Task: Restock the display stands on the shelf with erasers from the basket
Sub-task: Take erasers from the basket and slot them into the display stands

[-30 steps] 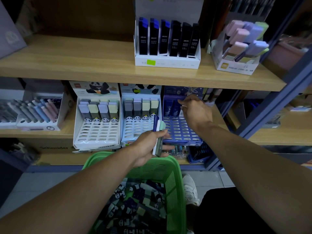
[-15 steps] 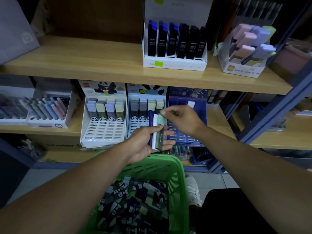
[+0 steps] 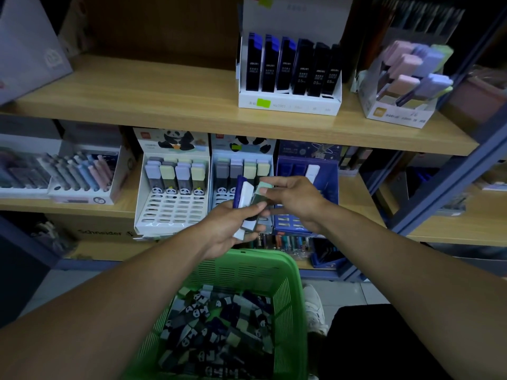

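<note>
The head camera looks down at a wooden shelf [image 3: 192, 105] with three display stands under it. The green basket [image 3: 293, 272] sits low in front, full of loose erasers [image 3: 216, 322]. The left white stand [image 3: 172, 193] and the middle white stand [image 3: 241, 171] each hold a row at the back, with many bare slots in front. The blue stand [image 3: 307, 171] is on the right, with only a few erasers in it.

The left hand [image 3: 227, 229] is curled around a small bunch of erasers [image 3: 245, 198], standing up like a fan. The right hand [image 3: 296, 198] pinches the mint green eraser [image 3: 262, 192] at the edge of that bunch.

Things could go wrong here. If the right hand tugs too hard, I think the other erasers may slip out and fall, into the basket or onto the floor. The slots are small, so an eraser pushed in crooked might tip over. The green one could also land in the wrong stand, because the stands sit right beside each other.
</note>
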A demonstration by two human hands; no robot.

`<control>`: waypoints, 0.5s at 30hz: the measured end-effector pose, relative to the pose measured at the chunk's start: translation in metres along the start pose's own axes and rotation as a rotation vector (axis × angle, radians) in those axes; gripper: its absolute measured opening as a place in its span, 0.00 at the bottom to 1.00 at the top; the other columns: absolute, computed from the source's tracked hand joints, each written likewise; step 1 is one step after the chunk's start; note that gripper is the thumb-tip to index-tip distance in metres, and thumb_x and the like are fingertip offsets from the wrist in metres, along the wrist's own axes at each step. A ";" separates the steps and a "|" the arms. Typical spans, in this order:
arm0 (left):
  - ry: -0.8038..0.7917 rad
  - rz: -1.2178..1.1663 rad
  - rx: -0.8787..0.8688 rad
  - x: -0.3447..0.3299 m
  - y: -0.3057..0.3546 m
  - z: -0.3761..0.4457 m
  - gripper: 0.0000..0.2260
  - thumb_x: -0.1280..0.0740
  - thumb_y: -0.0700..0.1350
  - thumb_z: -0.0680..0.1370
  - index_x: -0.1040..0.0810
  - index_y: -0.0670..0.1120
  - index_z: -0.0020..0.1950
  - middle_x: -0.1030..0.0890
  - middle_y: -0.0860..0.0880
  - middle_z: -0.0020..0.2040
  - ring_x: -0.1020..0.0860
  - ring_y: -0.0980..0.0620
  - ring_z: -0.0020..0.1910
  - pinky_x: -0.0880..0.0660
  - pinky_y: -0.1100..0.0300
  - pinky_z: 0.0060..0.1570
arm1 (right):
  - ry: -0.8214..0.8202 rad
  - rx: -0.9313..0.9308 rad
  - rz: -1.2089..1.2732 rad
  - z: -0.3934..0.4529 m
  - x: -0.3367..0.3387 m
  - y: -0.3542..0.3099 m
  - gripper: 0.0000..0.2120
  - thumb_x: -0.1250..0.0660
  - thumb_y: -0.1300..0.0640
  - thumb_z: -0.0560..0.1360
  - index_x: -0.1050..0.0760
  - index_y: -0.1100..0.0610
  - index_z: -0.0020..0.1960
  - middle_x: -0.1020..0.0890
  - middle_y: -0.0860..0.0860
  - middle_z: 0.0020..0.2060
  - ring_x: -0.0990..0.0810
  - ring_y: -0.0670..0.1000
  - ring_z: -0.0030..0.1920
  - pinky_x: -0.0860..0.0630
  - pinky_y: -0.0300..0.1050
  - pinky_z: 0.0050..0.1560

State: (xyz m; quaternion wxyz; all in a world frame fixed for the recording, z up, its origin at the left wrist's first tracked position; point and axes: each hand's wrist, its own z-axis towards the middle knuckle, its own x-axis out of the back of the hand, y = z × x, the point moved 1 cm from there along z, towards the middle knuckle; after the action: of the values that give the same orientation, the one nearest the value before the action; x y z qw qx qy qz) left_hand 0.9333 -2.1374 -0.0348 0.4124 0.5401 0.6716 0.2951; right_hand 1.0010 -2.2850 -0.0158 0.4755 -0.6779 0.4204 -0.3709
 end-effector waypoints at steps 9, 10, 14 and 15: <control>0.066 0.002 0.097 0.006 -0.002 -0.001 0.13 0.39 0.49 0.84 0.22 0.44 0.62 0.13 0.47 0.51 0.14 0.47 0.46 0.20 0.59 0.35 | 0.298 0.254 0.025 0.015 0.010 -0.003 0.08 0.30 0.64 0.78 0.24 0.55 0.56 0.15 0.55 0.45 0.15 0.53 0.45 0.17 0.42 0.44; 0.075 -0.014 0.099 0.007 -0.002 -0.001 0.13 0.40 0.49 0.85 0.22 0.43 0.62 0.13 0.46 0.51 0.14 0.46 0.45 0.19 0.58 0.35 | 0.317 0.282 -0.012 0.017 0.010 -0.002 0.08 0.30 0.63 0.78 0.24 0.55 0.55 0.16 0.55 0.47 0.15 0.53 0.47 0.17 0.43 0.45; 0.111 -0.072 0.089 0.010 -0.001 -0.002 0.15 0.43 0.48 0.85 0.23 0.41 0.63 0.14 0.44 0.50 0.14 0.45 0.42 0.19 0.57 0.35 | 0.343 0.451 -0.340 0.017 0.009 0.002 0.06 0.30 0.59 0.79 0.22 0.55 0.55 0.18 0.49 0.49 0.18 0.47 0.44 0.19 0.42 0.45; 0.121 -0.082 0.085 0.010 0.000 -0.001 0.15 0.44 0.48 0.86 0.24 0.41 0.63 0.14 0.43 0.50 0.14 0.44 0.41 0.19 0.56 0.34 | 0.329 0.478 -0.426 0.017 0.008 0.002 0.05 0.31 0.59 0.79 0.22 0.54 0.55 0.19 0.48 0.48 0.19 0.45 0.43 0.20 0.42 0.44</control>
State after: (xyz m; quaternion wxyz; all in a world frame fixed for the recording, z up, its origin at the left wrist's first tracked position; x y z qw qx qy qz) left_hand 0.9310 -2.1273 -0.0369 0.3593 0.5104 0.7288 0.2815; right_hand 1.0188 -2.2871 -0.0214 0.4587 -0.5510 0.2422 -0.6537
